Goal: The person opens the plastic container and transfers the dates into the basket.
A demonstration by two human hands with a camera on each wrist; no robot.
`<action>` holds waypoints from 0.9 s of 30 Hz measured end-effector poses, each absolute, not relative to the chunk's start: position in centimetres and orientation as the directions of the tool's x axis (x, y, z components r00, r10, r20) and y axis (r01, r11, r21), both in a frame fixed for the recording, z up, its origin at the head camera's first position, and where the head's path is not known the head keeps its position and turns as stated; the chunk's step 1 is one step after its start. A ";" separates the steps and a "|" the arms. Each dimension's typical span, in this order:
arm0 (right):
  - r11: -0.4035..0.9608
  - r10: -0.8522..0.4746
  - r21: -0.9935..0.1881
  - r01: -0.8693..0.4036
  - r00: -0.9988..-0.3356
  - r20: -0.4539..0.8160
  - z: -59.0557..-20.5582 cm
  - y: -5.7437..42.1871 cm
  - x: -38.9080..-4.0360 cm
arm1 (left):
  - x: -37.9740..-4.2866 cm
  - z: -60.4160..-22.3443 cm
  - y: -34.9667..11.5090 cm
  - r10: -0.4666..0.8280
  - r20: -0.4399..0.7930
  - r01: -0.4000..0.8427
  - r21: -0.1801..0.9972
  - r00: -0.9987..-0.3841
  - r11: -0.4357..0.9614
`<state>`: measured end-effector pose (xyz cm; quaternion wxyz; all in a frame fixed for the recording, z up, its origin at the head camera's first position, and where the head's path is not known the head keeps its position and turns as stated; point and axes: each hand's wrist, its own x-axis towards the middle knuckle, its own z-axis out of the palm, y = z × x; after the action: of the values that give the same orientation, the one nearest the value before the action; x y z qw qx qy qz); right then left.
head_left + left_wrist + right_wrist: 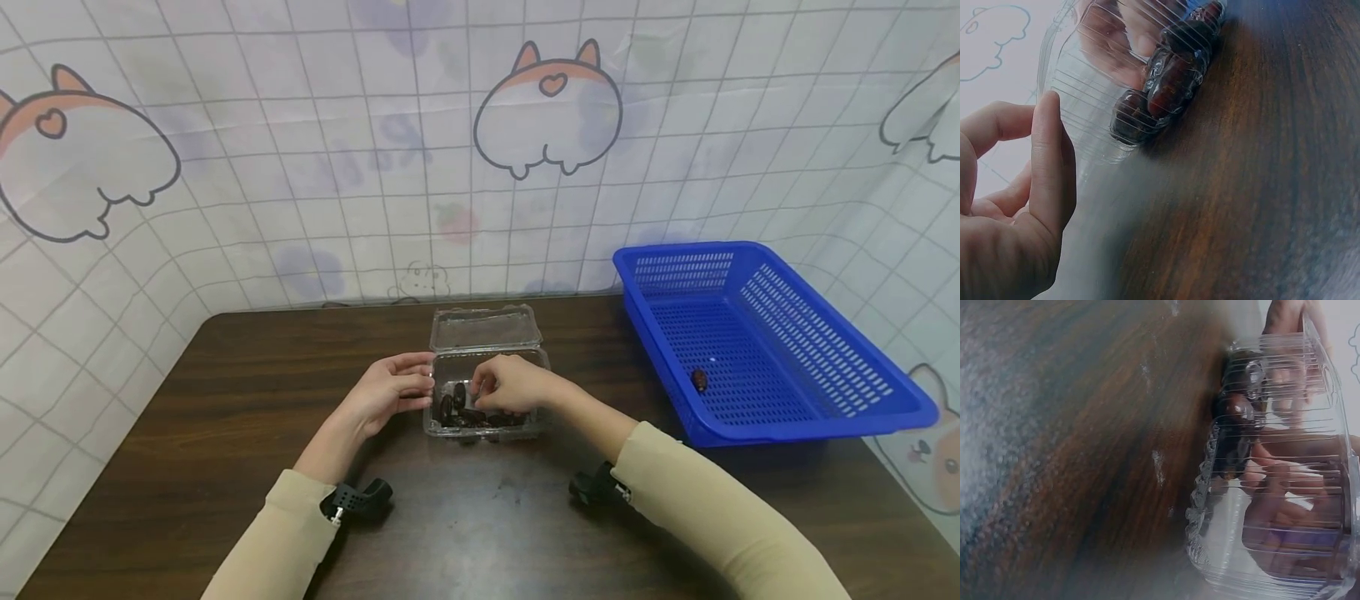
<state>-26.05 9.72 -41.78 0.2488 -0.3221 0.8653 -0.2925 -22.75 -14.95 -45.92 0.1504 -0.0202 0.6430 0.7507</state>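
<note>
A clear plastic clamshell box (487, 430) stands on the table with its lid (486, 328) tipped back toward the wall. Several dark brown, glossy dates (459, 396) lie inside, mostly along the near side. My left hand (390, 387) touches the box's left wall with spread fingers, and its thumb (1047, 162) is right at the rim in the left wrist view. Inside the box, my right hand (513, 385) reaches down with bent fingers, the fingertips among the dates (1235, 447). I cannot tell whether they pinch one.
A blue slotted plastic basket (765, 429) stands at the right of the table, with one date (699, 380) on its floor near the left wall. The dark wooden table (247, 392) runs back to a wall covered with printed cloth (300, 167).
</note>
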 end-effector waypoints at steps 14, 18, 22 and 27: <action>0.615 -0.727 -0.672 -0.412 -0.626 -0.281 -41.7 9.6 -26.2 | -22.6 -45.6 -14.9 0.205 -0.223 -0.253 0.958 -0.953 -0.137; 0.613 -0.736 -0.680 -0.403 -0.604 -0.306 -41.7 9.4 -26.1 | -22.6 -45.6 -15.0 0.210 -0.220 -0.251 0.958 -0.953 -0.136; 0.618 -0.736 -0.679 -0.397 -0.596 -0.320 -41.7 9.3 -26.1 | -22.5 -45.6 -15.0 0.216 -0.217 -0.250 0.958 -0.952 -0.142; 0.622 -0.737 -0.658 -0.424 -0.602 -0.308 -42.0 9.2 -26.1 | -22.5 -45.6 -15.0 0.214 -0.215 -0.249 0.958 -0.953 -0.144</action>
<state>-26.11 9.15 -42.00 0.2885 -0.3401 0.8530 -0.2709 -22.54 -14.96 -45.64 0.1530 -0.0136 0.6362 0.7561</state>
